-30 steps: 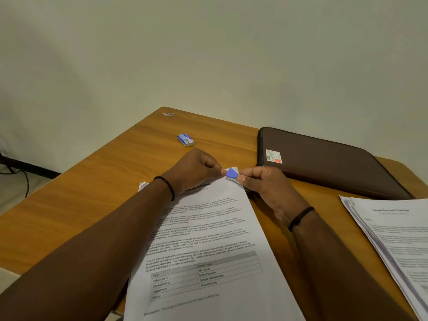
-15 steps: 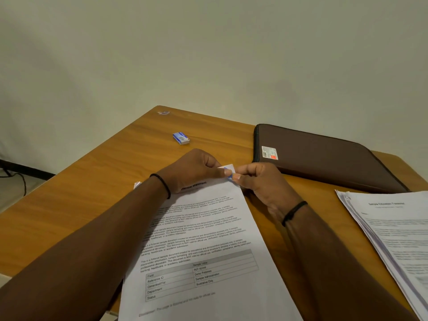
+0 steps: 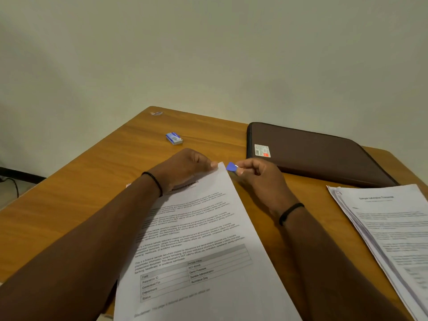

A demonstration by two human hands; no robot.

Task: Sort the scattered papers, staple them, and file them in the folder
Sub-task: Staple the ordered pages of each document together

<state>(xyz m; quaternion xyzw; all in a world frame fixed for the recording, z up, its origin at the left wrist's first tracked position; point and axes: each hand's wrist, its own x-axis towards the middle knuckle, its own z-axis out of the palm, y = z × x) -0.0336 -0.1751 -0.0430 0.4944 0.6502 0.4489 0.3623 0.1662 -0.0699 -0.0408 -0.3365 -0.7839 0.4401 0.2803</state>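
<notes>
I'm seeing my left hand (image 3: 185, 169) pinching the far corner of the printed sheets (image 3: 203, 246) lying along the table's near edge, while my right hand (image 3: 259, 179) is pinching a small blue clip (image 3: 231, 167) just beside that corner, not touching it. The brown folder (image 3: 319, 154) is lying shut by the far right edge, behind my right hand. A second paper stack (image 3: 389, 232) is sitting at the right edge. A small blue box (image 3: 174, 138) is resting towards the far corner of the wooden table (image 3: 76, 193), under a plain pale wall (image 3: 208, 54)
</notes>
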